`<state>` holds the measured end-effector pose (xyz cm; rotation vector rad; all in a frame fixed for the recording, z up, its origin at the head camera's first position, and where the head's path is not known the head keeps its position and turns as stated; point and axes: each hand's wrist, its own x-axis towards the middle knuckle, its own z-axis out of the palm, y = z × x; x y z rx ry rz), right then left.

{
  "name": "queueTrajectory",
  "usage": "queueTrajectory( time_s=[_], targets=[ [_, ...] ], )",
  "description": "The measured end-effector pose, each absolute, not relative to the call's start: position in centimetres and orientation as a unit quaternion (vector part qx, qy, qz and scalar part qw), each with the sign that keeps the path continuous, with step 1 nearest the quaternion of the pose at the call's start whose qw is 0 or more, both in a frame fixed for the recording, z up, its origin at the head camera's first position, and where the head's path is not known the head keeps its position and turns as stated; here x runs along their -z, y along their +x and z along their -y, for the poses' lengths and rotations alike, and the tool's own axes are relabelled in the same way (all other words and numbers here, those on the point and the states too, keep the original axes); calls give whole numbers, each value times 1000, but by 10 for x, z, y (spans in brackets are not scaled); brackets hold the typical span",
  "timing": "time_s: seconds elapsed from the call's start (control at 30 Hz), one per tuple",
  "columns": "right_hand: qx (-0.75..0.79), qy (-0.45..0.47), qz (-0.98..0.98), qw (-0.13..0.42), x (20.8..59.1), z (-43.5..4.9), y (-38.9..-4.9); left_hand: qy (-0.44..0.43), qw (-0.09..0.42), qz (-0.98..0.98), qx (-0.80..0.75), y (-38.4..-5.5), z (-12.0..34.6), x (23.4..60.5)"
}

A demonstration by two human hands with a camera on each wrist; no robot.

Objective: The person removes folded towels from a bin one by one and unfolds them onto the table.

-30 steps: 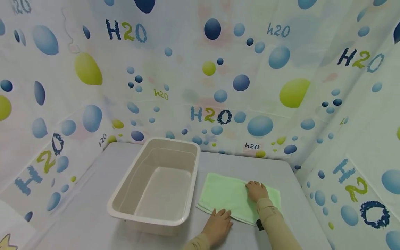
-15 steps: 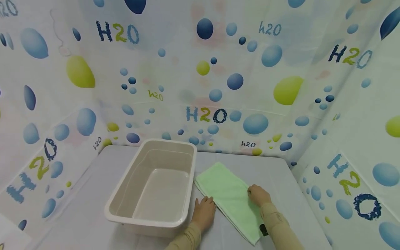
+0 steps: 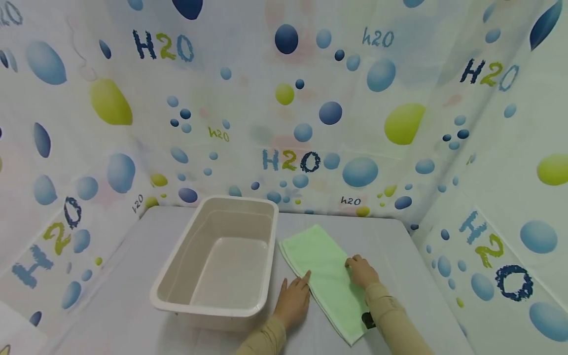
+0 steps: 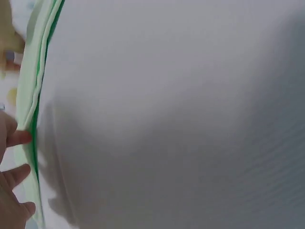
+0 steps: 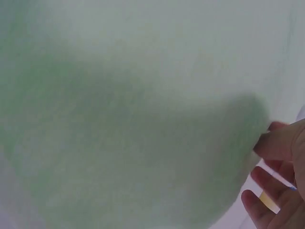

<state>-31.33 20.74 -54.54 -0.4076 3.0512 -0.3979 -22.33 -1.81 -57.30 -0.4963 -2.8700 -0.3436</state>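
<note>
A light green towel (image 3: 324,259), folded in layers, lies slantwise on the white table. My left hand (image 3: 293,301) touches its left edge with extended fingers, the index fingertip on the cloth. In the left wrist view, the fingers (image 4: 18,138) meet the layered towel edge (image 4: 33,86). On the opposite side, my right hand (image 3: 361,272) pinches the towel's right edge. The right wrist view has the thumb (image 5: 276,143) at the edge of the blurred cloth (image 5: 119,152), the other fingers spread below it.
A beige plastic basin (image 3: 272,256) stands left of the towel, close to my left forearm. Behind the table (image 3: 381,229) hangs a white curtain (image 3: 248,98) printed with blue and green drops, which also encloses both sides. A small black item (image 3: 368,320) sits at the right wrist.
The towel has turned from lying crosswise to slanting, its far end now further back. My left hand moved left and further back along its edge; the right hand stays at its right side.
</note>
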Motion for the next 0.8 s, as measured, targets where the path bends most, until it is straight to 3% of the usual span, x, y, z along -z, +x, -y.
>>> queueTrajectory(
  time_s=[0.17,0.5,0.8],
  targets=[
    [143,-126,-981,44,548,-201,-317,-255,92,961,48,-211,8,577],
    [99,-132,-986,22,555,-203,-320,-269,194,942,-41,-218,18,577],
    [65,-118,-991,26,553,-198,-315,-210,157,965,-2,-219,25,583]
  ],
)
